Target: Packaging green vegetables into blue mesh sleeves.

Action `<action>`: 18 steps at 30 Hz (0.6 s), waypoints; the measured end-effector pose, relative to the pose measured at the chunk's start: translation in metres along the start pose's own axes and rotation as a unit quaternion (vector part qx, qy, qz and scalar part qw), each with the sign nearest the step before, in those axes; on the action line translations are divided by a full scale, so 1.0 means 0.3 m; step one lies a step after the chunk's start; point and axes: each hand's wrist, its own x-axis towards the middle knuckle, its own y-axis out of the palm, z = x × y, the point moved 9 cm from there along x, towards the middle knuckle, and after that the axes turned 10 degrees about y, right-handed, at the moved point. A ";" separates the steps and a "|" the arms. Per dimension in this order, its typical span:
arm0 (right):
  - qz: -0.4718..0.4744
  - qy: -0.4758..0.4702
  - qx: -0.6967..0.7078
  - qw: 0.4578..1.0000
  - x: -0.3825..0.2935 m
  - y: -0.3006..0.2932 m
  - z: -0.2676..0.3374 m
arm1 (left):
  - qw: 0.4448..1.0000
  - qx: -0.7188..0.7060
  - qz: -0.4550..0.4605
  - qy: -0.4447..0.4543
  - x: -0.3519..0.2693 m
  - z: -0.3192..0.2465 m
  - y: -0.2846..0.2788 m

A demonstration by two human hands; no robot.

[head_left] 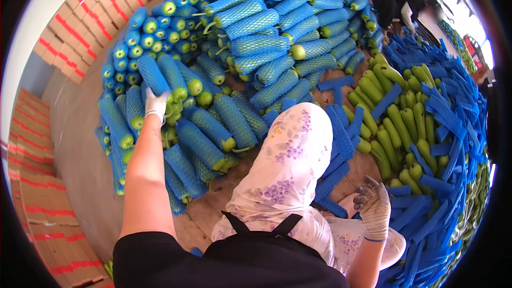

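Note:
My left hand [156, 106], in a white glove, is closed round the lower end of a bottle gourd in a blue foam net sleeve [153, 75], over a pile of netted gourds [200, 144]. Lower right, my right hand [374, 204], in a striped glove with greyed fingertips, is raised with bent fingers and holds nothing that I can see. Beside it lie flat blue foam net sleeves [412, 212]. Bare green gourds [394, 132] lie beyond it, some partly under loose sleeves.
Stacked netted gourds [256, 28] rise in front of me. Cardboard boxes with red tape [80, 28] stand along the left side. Another person [400, 4] bends over at the upper right. My knee in floral trousers [300, 140] is between the two heaps.

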 end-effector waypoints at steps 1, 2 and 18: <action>-0.022 -0.021 0.011 0.999 -0.018 -0.028 0.006 | 0.979 0.185 0.042 0.071 0.007 -0.061 0.066; -0.059 -0.013 0.004 0.998 -0.024 -0.057 0.001 | 0.971 0.188 0.130 0.077 -0.007 -0.067 0.150; -0.254 0.113 -0.688 0.671 0.403 -0.610 -0.312 | 0.907 0.144 0.068 0.389 -0.291 -0.761 0.162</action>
